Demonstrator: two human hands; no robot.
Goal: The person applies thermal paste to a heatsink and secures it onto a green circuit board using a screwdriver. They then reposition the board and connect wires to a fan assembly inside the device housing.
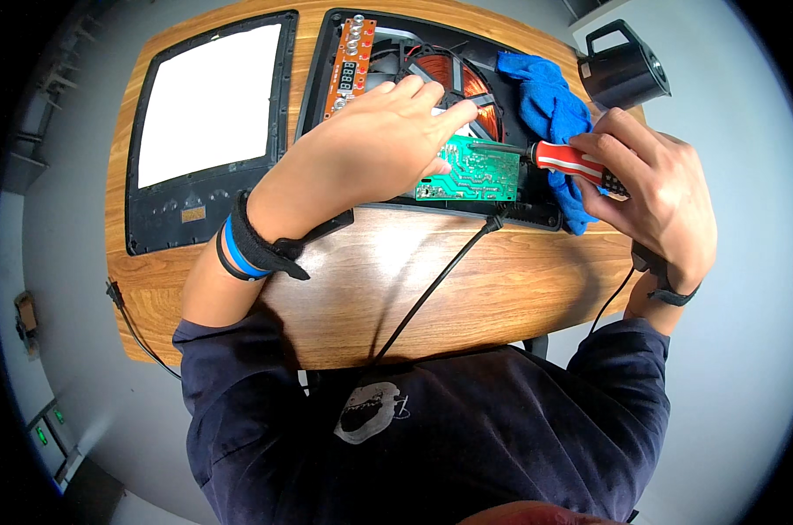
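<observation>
My left hand (361, 131) grips the left end of a green circuit board (479, 179), its thumb on the soldered face and some fingers hidden behind. The board tilts up at the near edge of an opened black appliance housing (313, 109). In my right hand (654, 188) is a screwdriver (564, 159) with a red, white and black handle. Its dark shaft lies across the board's upper part, the tip near my left thumb. Behind the board sits a round copper coil (438, 68). An orange display board (348, 74) stands left of the coil, partly covered by my left hand.
A crumpled blue cloth (549, 103) drapes over the housing's right side. Beyond it stands a black jug (624, 74). A black-framed panel with a white surface (208, 114) lies left on the wooden table (431, 254). A black power cord (427, 297) runs toward me; a plug (114, 293) lies at the left edge.
</observation>
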